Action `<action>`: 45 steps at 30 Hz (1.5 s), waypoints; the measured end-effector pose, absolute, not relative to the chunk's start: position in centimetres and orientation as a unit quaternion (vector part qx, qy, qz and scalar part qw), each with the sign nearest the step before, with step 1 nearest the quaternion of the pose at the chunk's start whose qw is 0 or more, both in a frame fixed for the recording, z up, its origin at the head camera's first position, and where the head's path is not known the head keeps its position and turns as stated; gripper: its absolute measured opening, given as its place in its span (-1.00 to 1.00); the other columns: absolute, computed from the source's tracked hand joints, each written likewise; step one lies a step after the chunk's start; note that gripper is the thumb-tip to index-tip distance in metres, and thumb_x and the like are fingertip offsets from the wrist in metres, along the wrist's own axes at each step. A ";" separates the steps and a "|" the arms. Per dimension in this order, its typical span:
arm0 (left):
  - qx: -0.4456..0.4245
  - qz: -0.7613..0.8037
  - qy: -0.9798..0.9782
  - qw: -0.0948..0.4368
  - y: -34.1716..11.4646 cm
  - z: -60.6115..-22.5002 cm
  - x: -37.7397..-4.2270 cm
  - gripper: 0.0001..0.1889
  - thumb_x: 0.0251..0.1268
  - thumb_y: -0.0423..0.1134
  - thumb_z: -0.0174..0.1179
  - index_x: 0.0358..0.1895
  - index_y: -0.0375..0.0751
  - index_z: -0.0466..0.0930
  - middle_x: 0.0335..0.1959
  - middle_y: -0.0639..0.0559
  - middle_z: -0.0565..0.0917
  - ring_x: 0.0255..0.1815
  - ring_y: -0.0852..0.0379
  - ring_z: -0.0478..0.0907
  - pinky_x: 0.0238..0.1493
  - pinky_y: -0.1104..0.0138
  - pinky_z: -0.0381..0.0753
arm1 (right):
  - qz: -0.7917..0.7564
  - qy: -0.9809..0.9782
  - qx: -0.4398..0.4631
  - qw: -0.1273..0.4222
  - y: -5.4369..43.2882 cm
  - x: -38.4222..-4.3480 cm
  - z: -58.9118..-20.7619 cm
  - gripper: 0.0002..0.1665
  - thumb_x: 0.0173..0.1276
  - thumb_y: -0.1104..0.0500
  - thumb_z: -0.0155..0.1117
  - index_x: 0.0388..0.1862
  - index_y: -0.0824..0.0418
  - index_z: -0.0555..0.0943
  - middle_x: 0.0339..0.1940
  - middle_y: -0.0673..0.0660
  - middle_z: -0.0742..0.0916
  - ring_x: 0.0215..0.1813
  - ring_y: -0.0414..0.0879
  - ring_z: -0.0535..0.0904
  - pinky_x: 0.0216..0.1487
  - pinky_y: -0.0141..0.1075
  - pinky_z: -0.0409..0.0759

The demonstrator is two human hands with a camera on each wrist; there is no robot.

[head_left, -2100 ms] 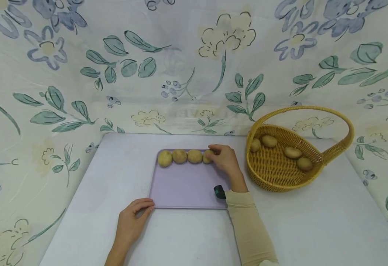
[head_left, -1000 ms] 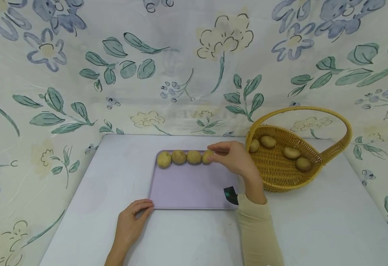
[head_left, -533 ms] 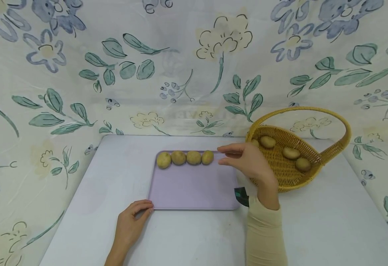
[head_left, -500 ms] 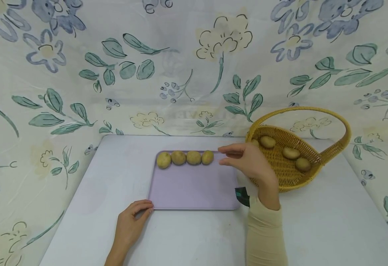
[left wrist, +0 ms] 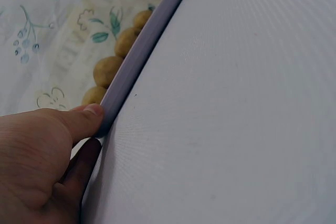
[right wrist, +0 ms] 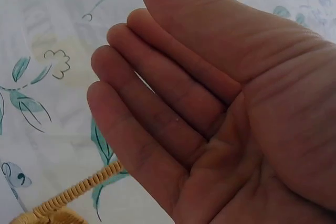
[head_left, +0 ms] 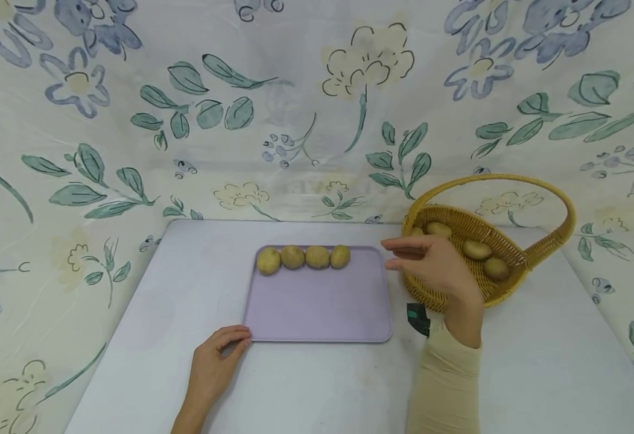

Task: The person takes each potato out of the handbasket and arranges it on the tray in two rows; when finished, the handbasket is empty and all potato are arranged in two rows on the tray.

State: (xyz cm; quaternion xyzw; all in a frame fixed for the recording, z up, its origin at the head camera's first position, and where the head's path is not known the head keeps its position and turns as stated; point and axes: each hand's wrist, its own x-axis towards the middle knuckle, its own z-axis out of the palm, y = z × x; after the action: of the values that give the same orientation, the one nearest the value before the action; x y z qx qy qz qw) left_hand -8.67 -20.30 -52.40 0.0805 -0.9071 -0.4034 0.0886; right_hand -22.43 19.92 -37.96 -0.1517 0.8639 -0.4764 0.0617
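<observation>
At its near left corner, the lilac tray (head_left: 317, 301) is pinched by my left hand (head_left: 213, 361). The left wrist view shows the thumb (left wrist: 86, 119) against the tray's rim and a finger below it. Several potatoes (head_left: 293, 257) lie in a row along the tray's far edge, the rightmost potato (head_left: 341, 257) being the smallest. Between tray and wicker basket (head_left: 436, 295), my right hand (head_left: 438, 265) hovers with relaxed fingers and holds nothing. Its bare palm shows in the right wrist view. More potatoes (head_left: 477, 249) sit in the basket, some partly hidden behind the hand.
The basket's tall arched handle (head_left: 496, 176) rises over the back right of the white table (head_left: 197, 271). A floral cloth (head_left: 306, 120) hangs behind the table and along its sides. A dark wrist device (head_left: 417, 319) shows beside the right sleeve.
The right hand has let go of the rightmost potato, leaving it at the end of the row, and has moved right to the basket's edge. The left hand has stayed at the tray corner.
</observation>
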 end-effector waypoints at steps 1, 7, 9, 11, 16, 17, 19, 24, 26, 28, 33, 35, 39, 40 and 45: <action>0.079 -0.403 -0.908 0.090 -20.3 -52.4 -8.7 -0.83 0.19 -0.33 0.47 -0.22 0.07 0.83 -0.02 0.18 0.79 0.17 -0.01 0.69 0.14 0.91 0.19 | -0.477 0.864 -0.149 0.060 20.1 -22.4 -38.0 -0.54 0.29 0.09 0.53 0.14 0.17 0.73 0.15 0.16 0.77 0.15 -0.06 0.74 0.03 -0.53 0.67; 0.073 -0.398 -0.910 0.093 -20.4 -52.3 -8.7 -0.83 0.18 -0.35 0.47 -0.22 0.04 0.83 -0.02 0.15 0.79 0.17 -0.03 0.70 0.13 0.93 0.17 | -0.506 0.848 -0.152 0.046 21.1 -22.5 -38.1 -0.55 0.28 0.18 0.53 0.15 0.26 0.72 0.15 0.22 0.76 0.01 -0.26 0.75 -0.01 -0.51 0.69; 0.071 -0.398 -0.910 0.091 -20.4 -52.2 -8.7 -0.83 0.19 -0.34 0.46 -0.21 0.03 0.82 -0.01 0.14 0.79 0.17 -0.04 0.70 0.13 0.93 0.16 | -0.518 0.841 -0.150 0.039 21.5 -22.5 -38.2 -0.55 0.27 0.20 0.54 0.13 0.26 0.72 0.12 0.21 0.77 0.00 -0.23 0.76 -0.01 -0.50 0.70; 0.070 -0.398 -0.911 0.088 -20.4 -52.2 -8.7 -0.83 0.20 -0.34 0.45 -0.20 0.03 0.82 0.00 0.13 0.79 0.18 -0.05 0.69 0.12 0.94 0.15 | -0.524 0.839 -0.142 0.030 21.9 -22.5 -38.3 -0.55 0.26 0.18 0.54 0.12 0.26 0.73 0.07 0.11 0.80 -0.01 -0.26 0.76 -0.02 -0.52 0.69; 0.073 -0.403 -0.909 0.083 -20.4 -52.2 -8.6 -0.83 0.20 -0.34 0.45 -0.20 0.03 0.82 -0.01 0.14 0.79 0.18 -0.04 0.69 0.12 0.93 0.17 | -0.527 0.838 -0.142 0.002 22.6 -22.4 -38.3 -0.57 0.27 0.17 0.54 0.11 0.25 0.74 -0.09 -0.19 0.81 -0.05 -0.38 0.74 -0.03 -0.56 0.67; 0.072 -0.405 -0.908 0.083 -20.3 -52.3 -8.6 -0.83 0.21 -0.34 0.44 -0.20 0.03 0.82 0.00 0.14 0.79 0.18 -0.05 0.69 0.12 0.92 0.17 | -0.529 0.836 -0.144 -0.003 22.8 -22.5 -38.3 -0.57 0.28 0.18 0.53 0.11 0.26 0.73 -0.09 -0.19 0.81 -0.06 -0.39 0.74 -0.03 -0.56 0.67; 0.071 -0.403 -0.909 0.083 -20.3 -52.3 -8.6 -0.84 0.21 -0.34 0.44 -0.20 0.03 0.82 0.00 0.14 0.79 0.17 -0.05 0.69 0.12 0.92 0.17 | -0.530 0.836 -0.144 -0.006 23.0 -22.7 -38.3 -0.58 0.31 0.18 0.51 0.12 0.27 0.73 -0.09 -0.18 0.82 -0.06 -0.39 0.74 -0.03 -0.56 0.67; 0.073 -0.395 -0.911 0.091 -20.4 -52.3 -8.4 -0.84 0.20 -0.34 0.45 -0.21 0.03 0.82 -0.01 0.13 0.79 0.16 -0.05 0.70 0.12 0.93 0.15 | -0.516 0.849 -0.111 -0.013 24.0 -23.6 -38.0 -0.55 0.33 0.07 0.50 0.14 0.23 0.72 -0.10 -0.25 0.82 -0.08 -0.46 0.72 -0.04 -0.61 0.62; 0.075 -0.397 -0.910 0.092 -20.4 -52.3 -8.4 -0.84 0.20 -0.35 0.45 -0.21 0.03 0.82 -0.02 0.13 0.79 0.17 -0.05 0.70 0.13 0.93 0.15 | -0.509 0.855 -0.094 -0.019 24.4 -24.0 -37.8 -0.52 0.31 0.03 0.51 0.13 0.22 0.73 -0.13 -0.32 0.80 -0.09 -0.49 0.70 -0.04 -0.63 0.59; 0.073 -0.400 -0.909 0.092 -20.4 -52.3 -8.5 -0.84 0.21 -0.34 0.45 -0.21 0.03 0.82 -0.01 0.13 0.79 0.17 -0.06 0.69 0.13 0.92 0.16 | -0.504 0.859 -0.083 -0.025 24.9 -24.3 -37.8 -0.50 0.32 0.00 0.51 0.14 0.24 0.72 -0.15 -0.38 0.78 -0.09 -0.51 0.69 -0.04 -0.65 0.57; 0.075 -0.405 -0.907 0.088 -20.3 -52.1 -8.5 -0.85 0.22 -0.32 0.45 -0.21 0.04 0.83 -0.01 0.14 0.79 0.17 -0.04 0.69 0.13 0.91 0.18 | -0.491 0.869 -0.062 -0.014 26.0 -24.9 -38.0 -0.46 0.33 -0.04 0.49 0.17 0.24 0.70 -0.18 -0.45 0.74 -0.08 -0.52 0.66 -0.03 -0.63 0.55; 0.078 -0.405 -0.906 0.089 -20.3 -52.1 -8.5 -0.85 0.20 -0.32 0.46 -0.22 0.04 0.83 -0.02 0.15 0.79 0.17 -0.02 0.69 0.13 0.91 0.19 | -0.480 0.876 -0.045 -0.001 26.4 -25.2 -38.0 -0.43 0.31 -0.12 0.49 0.18 0.17 0.71 -0.16 -0.44 0.75 -0.05 -0.53 0.63 0.00 -0.62 0.51; 0.082 -0.406 -0.906 0.090 -20.3 -52.2 -8.5 -0.83 0.18 -0.34 0.47 -0.23 0.04 0.83 -0.03 0.16 0.79 0.16 0.00 0.69 0.13 0.91 0.20 | -0.454 0.890 -0.022 0.023 26.8 -26.1 -38.0 -0.38 0.28 -0.23 0.47 0.21 0.07 0.70 0.00 -0.27 0.76 0.07 -0.45 0.56 0.14 -0.47 0.47; 0.082 -0.405 -0.906 0.090 -20.3 -52.2 -8.5 -0.83 0.18 -0.34 0.47 -0.23 0.05 0.83 -0.03 0.16 0.79 0.16 0.00 0.69 0.13 0.91 0.21 | -0.449 0.893 -0.018 0.028 26.9 -26.3 -38.0 -0.37 0.28 -0.24 0.48 0.22 0.06 0.70 0.05 -0.22 0.76 0.11 -0.40 0.55 0.17 -0.42 0.46; 0.080 -0.404 -0.907 0.087 -20.3 -52.2 -8.5 -0.83 0.18 -0.34 0.47 -0.23 0.06 0.83 -0.03 0.18 0.79 0.16 0.00 0.69 0.12 0.91 0.21 | -0.442 0.896 -0.014 0.045 27.0 -27.2 -38.0 -0.35 0.29 -0.21 0.48 0.26 0.08 0.67 0.28 0.07 0.71 0.33 -0.08 0.53 0.38 -0.11 0.45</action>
State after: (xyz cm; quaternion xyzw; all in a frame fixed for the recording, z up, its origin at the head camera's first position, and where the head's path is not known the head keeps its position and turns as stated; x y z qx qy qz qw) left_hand -8.55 -20.32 -52.20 0.0800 -0.9070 -0.4043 0.0868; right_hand -27.16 26.99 -38.00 -0.0143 0.8957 -0.4422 0.0454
